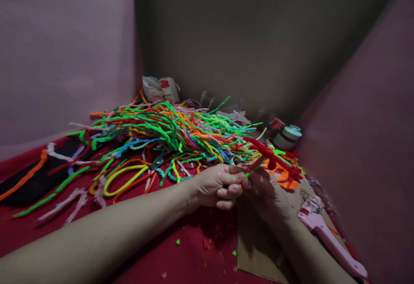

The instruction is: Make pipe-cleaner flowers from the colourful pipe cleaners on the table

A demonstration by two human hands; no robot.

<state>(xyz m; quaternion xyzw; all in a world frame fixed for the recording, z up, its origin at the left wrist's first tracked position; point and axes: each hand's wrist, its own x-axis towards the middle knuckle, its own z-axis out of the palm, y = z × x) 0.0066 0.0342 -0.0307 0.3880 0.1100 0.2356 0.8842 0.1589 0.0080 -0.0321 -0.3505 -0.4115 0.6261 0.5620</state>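
My left hand (223,187) is closed, its thumb and fingers pinching the lower end of a green pipe cleaner (247,174). Against it, my right hand (270,198) grips a bundle of red pipe cleaners (263,148) joined with the green one. The red ends stick up and out to the right above my knuckles. My fingers partly hide where the stems meet. Behind both hands spreads a big heap of loose, many-coloured pipe cleaners (168,124). Scissors (126,180) with yellow and orange-red handles lie left of my left hand.
A cardboard sheet (255,245) lies under my right forearm on the red cloth (187,249). To the right are a pink handled tool (333,236) and orange pipe-cleaner pieces (286,178). A lidded jar (287,137) stands behind them. Small scraps dot the cloth.
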